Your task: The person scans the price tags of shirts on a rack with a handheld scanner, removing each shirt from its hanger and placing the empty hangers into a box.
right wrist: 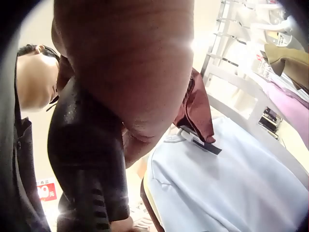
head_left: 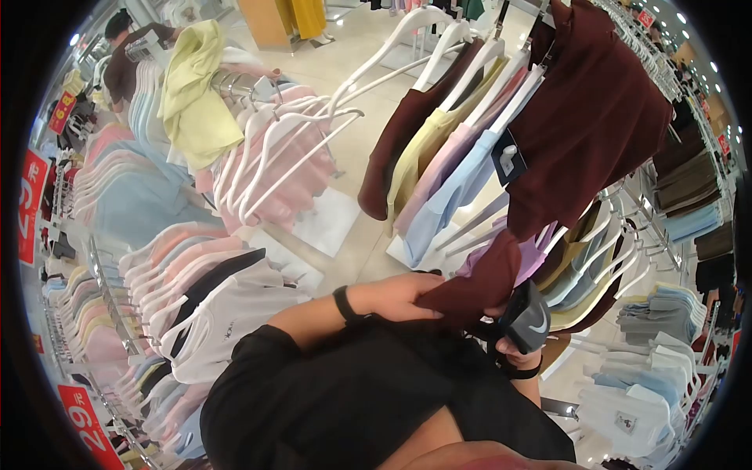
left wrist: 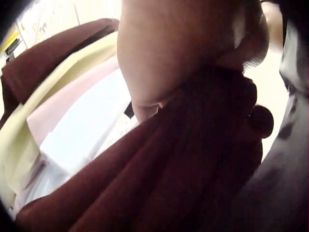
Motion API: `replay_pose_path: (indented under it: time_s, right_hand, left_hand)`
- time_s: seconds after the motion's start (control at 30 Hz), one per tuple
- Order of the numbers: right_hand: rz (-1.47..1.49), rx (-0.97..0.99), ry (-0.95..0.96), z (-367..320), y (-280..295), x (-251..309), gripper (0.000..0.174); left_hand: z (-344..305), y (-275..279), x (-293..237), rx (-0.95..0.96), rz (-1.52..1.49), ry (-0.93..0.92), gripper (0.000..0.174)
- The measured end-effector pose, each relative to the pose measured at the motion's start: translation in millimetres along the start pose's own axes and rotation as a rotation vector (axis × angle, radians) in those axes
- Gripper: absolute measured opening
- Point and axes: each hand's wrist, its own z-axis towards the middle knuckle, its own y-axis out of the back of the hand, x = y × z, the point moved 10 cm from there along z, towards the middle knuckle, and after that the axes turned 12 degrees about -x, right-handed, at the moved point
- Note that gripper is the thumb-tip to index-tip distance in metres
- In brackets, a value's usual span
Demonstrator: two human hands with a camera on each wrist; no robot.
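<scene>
A maroon garment [head_left: 591, 117] hangs at the front of a rack, with a dark tag [head_left: 509, 160] on it. My left hand [head_left: 399, 296] holds its lower part, a bunched length of maroon cloth drawn toward my body. In the left wrist view the folds of this cloth [left wrist: 159, 174] run out from under my left hand [left wrist: 178, 48]. My right hand [head_left: 518, 356] grips a dark handheld device [head_left: 529, 317] with a pale swoosh mark, resembling a garment steamer, close beside the cloth. Its rounded black body [right wrist: 87, 140] has slots in the right wrist view.
Pastel tops [head_left: 446, 172] hang behind the maroon garment. Bare white hangers [head_left: 270, 160] and a yellow-green garment [head_left: 196, 86] top the rack at left. White shirts [head_left: 627, 423] hang at lower right. Red price signs [head_left: 33, 204] line the left side. Another person [head_left: 133, 59] stands at far left.
</scene>
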Motion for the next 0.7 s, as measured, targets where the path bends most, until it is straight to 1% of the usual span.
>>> replay_pose_path:
  time_s: [0.03,0.07,0.1,0.13,0.17,0.23,0.27,0.33,0.37,0.4,0.43,0.47,0.5,0.53,0.57,0.6,0.63,0.7]
  right_hand:
    - [0.044,0.014,0.01,4.8,-5.8,4.6,0.086]
    - [0.087,0.03,0.013,11.0,-12.3,11.8,0.083]
    - [0.129,0.044,0.016,17.9,-19.8,20.8,0.081]
    - [0.154,0.063,-0.011,26.8,-35.6,29.6,0.071]
    - [0.157,0.105,-0.009,26.9,-37.3,28.2,0.07]
    - [0.159,0.192,-0.011,24.2,-35.4,24.6,0.07]
    - [0.137,0.219,-0.049,21.9,-35.5,20.6,0.074]
    - [0.115,0.236,-0.116,19.5,-38.1,12.7,0.069]
    - [0.105,0.244,-0.149,18.0,-39.7,9.4,0.067]
    - [0.086,0.197,-0.252,18.0,-40.1,6.1,0.072]
    - [0.088,0.22,-0.247,17.4,-42.9,5.8,0.074]
    - [0.089,0.244,-0.243,16.4,-44.7,5.5,0.077]
    - [0.088,0.268,-0.239,15.9,-46.2,5.1,0.079]
    - [0.065,0.352,-0.167,15.4,-47.6,7.9,0.083]
    - [0.059,0.331,-0.19,16.3,-46.4,8.2,0.084]
    - [0.052,0.31,-0.214,16.5,-47.3,10.0,0.085]
    - [0.046,0.288,-0.237,16.6,-47.3,10.0,0.086]
    - [0.028,0.279,-0.223,14.3,-44.7,9.5,0.087]
  left_hand:
    - [-5.5,16.1,-9.0,-0.013,0.077,0.015,0.062]
    - [-10.6,30.7,-27.3,-0.041,0.12,0.032,0.054]
    - [-17.5,47.1,-43.1,-0.114,-0.003,0.1,0.054]
    - [-25.9,62.3,-56.9,-0.187,-0.128,0.169,0.053]
    - [-31.7,84.2,-86.1,-0.292,-0.075,0.036,0.056]
    - [-61.3,126.7,-97.3,-0.648,-0.321,0.029,0.068]
    - [-67.8,149.1,-117.1,-0.747,-0.216,-0.036,0.068]
    - [-75.7,187.7,-152.6,-0.929,-0.11,-0.301,0.065]
    - [-82.1,206.7,-161.1,-1.036,0.0,-0.328,0.068]
    - [-73.7,220.9,-179.6,-1.083,0.051,-0.396,0.073]
    - [-65.7,234.7,-197.7,-1.133,0.104,-0.462,0.079]
    - [-58.0,251.5,-204.6,-1.123,0.131,-0.504,0.078]
    - [-43.4,261.5,-221.7,-1.101,0.271,-0.583,0.073]
    - [-26.9,265.6,-246.8,-1.101,0.472,-0.579,0.067]
    - [-11.8,276.5,-262.5,-1.17,0.499,-0.635,0.06]
    - [4.6,296.7,-270.0,-1.151,0.47,-0.585,0.054]
    - [11.7,312.8,-279.2,-1.33,0.429,-0.588,0.062]
    - [55.8,292.4,-329.2,-1.218,0.428,-0.708,0.037]
